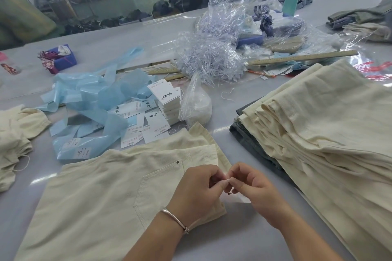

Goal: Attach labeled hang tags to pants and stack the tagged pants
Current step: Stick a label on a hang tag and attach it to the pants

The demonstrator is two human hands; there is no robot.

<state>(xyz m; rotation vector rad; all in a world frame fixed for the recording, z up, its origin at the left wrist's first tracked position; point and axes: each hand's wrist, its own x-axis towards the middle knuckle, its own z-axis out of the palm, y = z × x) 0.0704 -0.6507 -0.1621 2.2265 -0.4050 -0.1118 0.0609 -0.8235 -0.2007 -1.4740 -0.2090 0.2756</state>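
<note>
- Cream pants (101, 193) were laid flat on the table (233, 239), waistband toward the hands.
- A thin tag string (228, 179) was pinched between the fingertips of the left hand (197, 188) and the right hand (252, 186), at the waistband edge.
- Tagging was judged under way; whether a tag was already on the string could not be told.
- Next, fastening the string was called for, then a move onto the stack (318, 125) at right.
- Spare tags (164, 93) lay beyond the pants.
</note>
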